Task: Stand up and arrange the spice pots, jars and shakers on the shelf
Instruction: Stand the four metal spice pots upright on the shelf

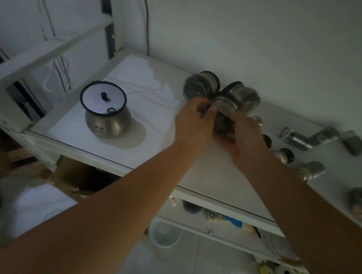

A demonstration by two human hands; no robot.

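On the white shelf [205, 174] both my hands meet around a glass spice jar [224, 111] with a metal band and dark contents. My left hand [194, 121] pinches near its lid, while my right hand [244, 139] cups its body from below. Just behind it, two similar jars [200, 85] [244, 96] stand against the wall. To the right, several small shakers lie on their sides: a steel one [299, 139], a black-capped one [284, 155], another steel one [311, 172] and a jar [359, 202] at the edge of the view.
A round metal pot [107, 113] with a white lid and black knob stands at the shelf's left. A lower shelf [224, 226] holds packets. A pale bucket [164, 234] and a cardboard box [76, 174] sit below. The light is dim.
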